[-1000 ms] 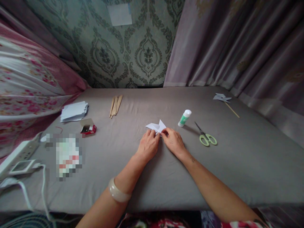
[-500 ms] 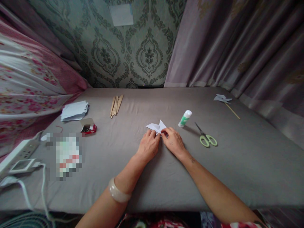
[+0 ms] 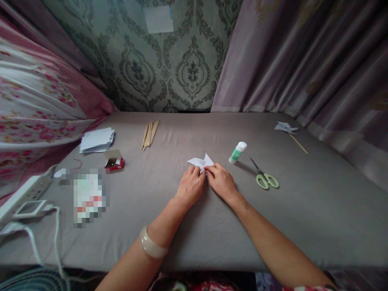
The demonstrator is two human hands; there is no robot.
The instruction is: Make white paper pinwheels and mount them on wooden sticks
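Observation:
A white paper pinwheel (image 3: 197, 161) lies on the grey cloth in front of me, its pointed blades showing beyond my fingers. My left hand (image 3: 191, 184) has its fingers closed on the near left part of the paper. From the other side, my right hand (image 3: 222, 181) pinches the paper near its middle. My fingers hide the pinwheel's near part. A glue stick (image 3: 237, 152) with a white cap stands just beyond my right hand. Green-handled scissors (image 3: 264, 176) lie to its right.
Wooden sticks (image 3: 149, 135), a stack of white paper (image 3: 97, 140) and an open small red box (image 3: 115, 162) lie on the left. A pinwheel on a stick (image 3: 286, 128) lies far right. At the left edge is a power strip (image 3: 26, 198) with cables.
The view has shifted slightly. Both hands stay on the paper pinwheel, with the right fingertips pressed a little closer to its middle.

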